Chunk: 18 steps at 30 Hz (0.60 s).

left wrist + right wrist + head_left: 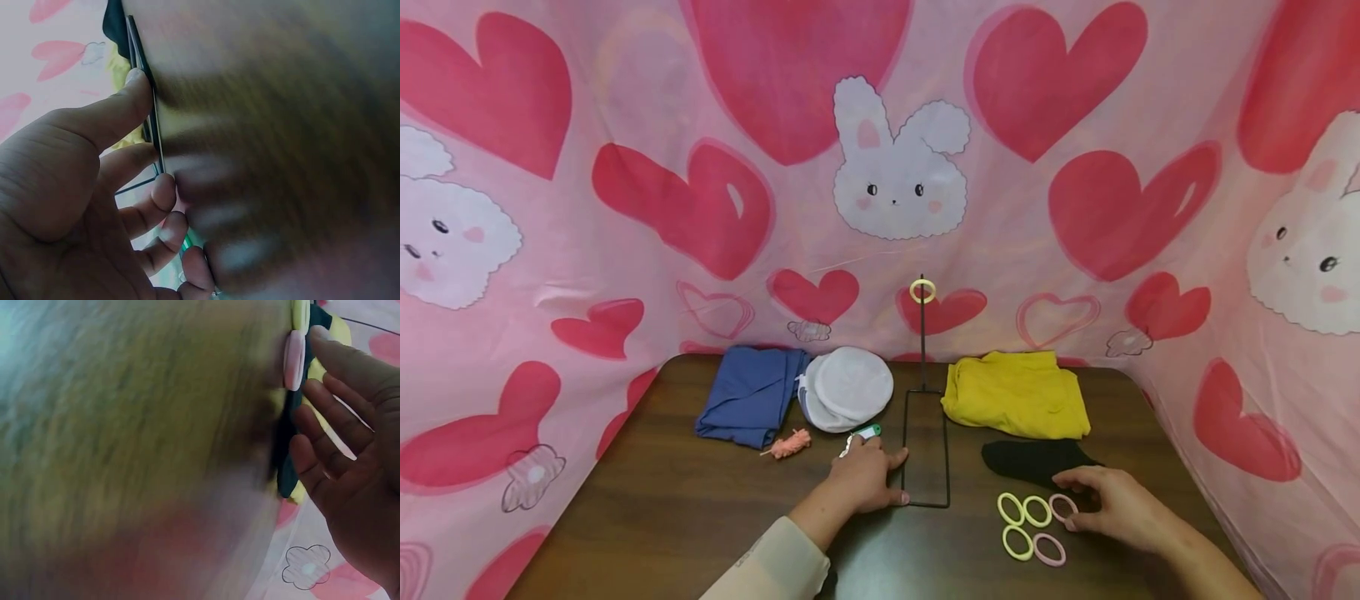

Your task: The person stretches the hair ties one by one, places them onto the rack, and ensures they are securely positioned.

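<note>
Head view: the left hand (868, 482) lies flat on the desk (685, 508), fingers straight, pressing on the base frame of the black wire stand (925, 450), whose upright post carries one yellow ring (922, 291) at its top. The right hand (1112, 504) rests with relaxed fingers, holding nothing, its fingertips touching the pink ring (1063, 507) nearest the black cloth (1033, 460). Four more loose rings (1026, 525) lie just beside it. Behind are a blue cloth (748, 396), a white mesh bag (844, 388) and a yellow cloth (1017, 393).

Left wrist view: the thumb (112, 112) and fingers lie along the stand's wire (153, 119). If that pressure eased, the light stand could likely tip or slide.

Right wrist view: the open hand (350, 450) sits beside an edge-on pink ring (294, 359). The flat ring may slip away under the fingertips instead of lifting. Both wrist views are heavily blurred, so contact is hard to confirm.
</note>
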Each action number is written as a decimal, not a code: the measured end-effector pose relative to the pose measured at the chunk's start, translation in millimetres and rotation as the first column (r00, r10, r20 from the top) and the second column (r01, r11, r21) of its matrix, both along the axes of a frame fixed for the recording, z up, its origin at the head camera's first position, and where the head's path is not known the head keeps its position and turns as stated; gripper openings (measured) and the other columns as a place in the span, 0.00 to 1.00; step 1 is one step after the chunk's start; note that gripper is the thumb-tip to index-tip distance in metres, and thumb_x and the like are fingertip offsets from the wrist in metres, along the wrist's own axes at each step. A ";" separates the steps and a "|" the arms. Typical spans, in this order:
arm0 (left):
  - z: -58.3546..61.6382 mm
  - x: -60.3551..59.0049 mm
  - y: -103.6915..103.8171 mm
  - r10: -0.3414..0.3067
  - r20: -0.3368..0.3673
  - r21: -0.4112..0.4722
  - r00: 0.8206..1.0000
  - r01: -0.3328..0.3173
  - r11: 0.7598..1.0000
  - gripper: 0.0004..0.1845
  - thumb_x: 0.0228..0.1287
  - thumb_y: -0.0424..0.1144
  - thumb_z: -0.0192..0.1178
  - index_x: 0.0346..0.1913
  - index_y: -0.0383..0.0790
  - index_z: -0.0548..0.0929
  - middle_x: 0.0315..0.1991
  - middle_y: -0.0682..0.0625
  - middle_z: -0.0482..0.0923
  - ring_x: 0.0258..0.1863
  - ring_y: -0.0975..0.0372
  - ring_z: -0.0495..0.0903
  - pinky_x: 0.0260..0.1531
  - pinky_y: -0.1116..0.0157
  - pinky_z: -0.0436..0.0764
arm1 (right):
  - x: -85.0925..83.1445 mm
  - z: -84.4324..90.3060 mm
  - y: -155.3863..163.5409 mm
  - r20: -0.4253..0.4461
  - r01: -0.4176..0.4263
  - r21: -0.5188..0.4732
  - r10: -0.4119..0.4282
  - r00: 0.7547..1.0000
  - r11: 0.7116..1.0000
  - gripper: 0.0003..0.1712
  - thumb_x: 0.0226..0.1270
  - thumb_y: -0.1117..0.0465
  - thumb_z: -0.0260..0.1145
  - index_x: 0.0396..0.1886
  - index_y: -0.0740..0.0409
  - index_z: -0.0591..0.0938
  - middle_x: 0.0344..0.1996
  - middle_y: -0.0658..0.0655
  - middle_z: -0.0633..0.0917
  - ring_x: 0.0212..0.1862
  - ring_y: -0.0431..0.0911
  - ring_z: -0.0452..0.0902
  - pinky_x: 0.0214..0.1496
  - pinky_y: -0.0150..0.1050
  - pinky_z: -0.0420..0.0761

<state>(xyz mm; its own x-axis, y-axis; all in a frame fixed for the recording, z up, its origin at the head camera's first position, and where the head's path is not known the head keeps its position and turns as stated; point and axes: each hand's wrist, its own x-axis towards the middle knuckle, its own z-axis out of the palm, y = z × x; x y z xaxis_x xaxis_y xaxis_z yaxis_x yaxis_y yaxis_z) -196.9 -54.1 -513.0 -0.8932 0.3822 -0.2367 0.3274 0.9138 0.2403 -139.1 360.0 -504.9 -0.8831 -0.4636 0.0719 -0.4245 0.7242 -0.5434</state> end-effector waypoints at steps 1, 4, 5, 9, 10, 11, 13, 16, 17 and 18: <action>0.5 0.0 0.0 0.001 0.005 0.000 1.000 -0.001 1.000 0.41 0.53 0.69 0.73 0.72 0.70 0.76 0.63 0.46 0.76 0.59 0.48 0.69 0.43 0.36 0.79 | 0.1 -0.8 0.8 0.006 -0.002 0.011 0.002 1.000 1.000 0.30 0.52 0.48 0.84 0.53 0.54 0.87 0.44 0.47 0.88 0.43 0.35 0.79 0.42 0.36 0.81; 1.2 -0.1 -0.1 0.004 0.011 0.004 1.000 -0.004 1.000 0.41 0.53 0.69 0.73 0.72 0.69 0.76 0.63 0.45 0.76 0.60 0.48 0.69 0.44 0.35 0.79 | 0.1 -3.7 2.9 -0.001 -0.010 0.034 0.010 1.000 0.999 0.30 0.50 0.49 0.85 0.53 0.52 0.87 0.44 0.44 0.88 0.42 0.35 0.78 0.42 0.36 0.80; 1.2 -0.1 -0.2 0.004 0.011 0.004 1.000 -0.004 1.000 0.41 0.53 0.69 0.73 0.72 0.70 0.76 0.63 0.45 0.76 0.60 0.47 0.69 0.44 0.35 0.79 | -0.2 -4.8 3.2 -0.015 -0.019 0.036 0.019 1.000 0.999 0.29 0.50 0.50 0.85 0.52 0.51 0.87 0.43 0.44 0.88 0.42 0.35 0.78 0.42 0.37 0.80; 0.5 0.3 -0.8 -0.002 0.006 0.007 1.000 0.002 1.000 0.41 0.53 0.69 0.73 0.72 0.70 0.76 0.63 0.46 0.76 0.59 0.48 0.69 0.43 0.35 0.79 | -2.2 -8.1 3.6 -0.088 -0.071 0.040 0.074 0.993 0.997 0.24 0.48 0.54 0.86 0.47 0.48 0.87 0.43 0.42 0.86 0.43 0.36 0.79 0.42 0.37 0.80; 0.5 0.6 -0.9 -0.004 0.004 0.008 1.000 0.004 1.000 0.41 0.53 0.69 0.73 0.72 0.69 0.76 0.64 0.46 0.76 0.59 0.48 0.69 0.43 0.36 0.79 | -2.9 -8.5 3.5 -0.097 -0.083 0.041 0.087 0.991 0.996 0.24 0.48 0.55 0.86 0.46 0.48 0.88 0.43 0.42 0.86 0.43 0.36 0.79 0.43 0.37 0.80; 0.9 0.9 -1.0 -0.006 0.003 0.010 1.000 0.006 1.000 0.41 0.53 0.69 0.73 0.72 0.69 0.76 0.64 0.46 0.76 0.59 0.48 0.69 0.43 0.36 0.79 | -3.6 -8.5 3.2 -0.102 -0.091 0.045 0.095 0.990 0.995 0.23 0.48 0.56 0.86 0.45 0.47 0.88 0.43 0.42 0.85 0.44 0.37 0.80 0.43 0.37 0.81; 0.8 1.0 -1.4 -0.008 0.003 0.012 1.000 0.008 1.000 0.41 0.54 0.69 0.72 0.72 0.69 0.76 0.64 0.46 0.76 0.59 0.48 0.69 0.43 0.36 0.79 | -5.0 -8.3 2.9 -0.085 -0.095 0.053 0.100 0.991 0.994 0.23 0.48 0.56 0.86 0.45 0.48 0.88 0.44 0.42 0.85 0.45 0.37 0.79 0.44 0.36 0.80; 1.2 1.2 -1.7 -0.009 0.006 0.018 1.000 0.009 1.000 0.41 0.54 0.68 0.72 0.72 0.68 0.76 0.65 0.45 0.76 0.59 0.47 0.69 0.44 0.36 0.79 | -6.6 -7.5 1.8 -0.056 -0.093 0.066 0.097 0.994 0.993 0.21 0.49 0.55 0.85 0.44 0.47 0.88 0.44 0.42 0.83 0.45 0.36 0.78 0.44 0.35 0.80; 1.6 1.4 -1.9 -0.008 0.009 0.019 1.000 0.008 1.000 0.40 0.54 0.68 0.72 0.72 0.68 0.76 0.65 0.45 0.76 0.60 0.47 0.69 0.44 0.35 0.79 | -6.8 -7.3 1.4 -0.052 -0.098 0.065 0.102 0.993 0.993 0.20 0.50 0.55 0.85 0.43 0.46 0.88 0.44 0.42 0.82 0.44 0.36 0.78 0.44 0.35 0.80; 1.9 1.5 -2.0 -0.007 0.013 0.021 1.000 0.007 1.000 0.40 0.54 0.68 0.72 0.72 0.68 0.76 0.66 0.45 0.76 0.61 0.46 0.70 0.45 0.35 0.78 | -6.8 -7.2 1.0 -0.049 -0.105 0.061 0.108 0.993 0.993 0.19 0.50 0.56 0.85 0.42 0.45 0.88 0.43 0.42 0.81 0.44 0.35 0.77 0.43 0.35 0.80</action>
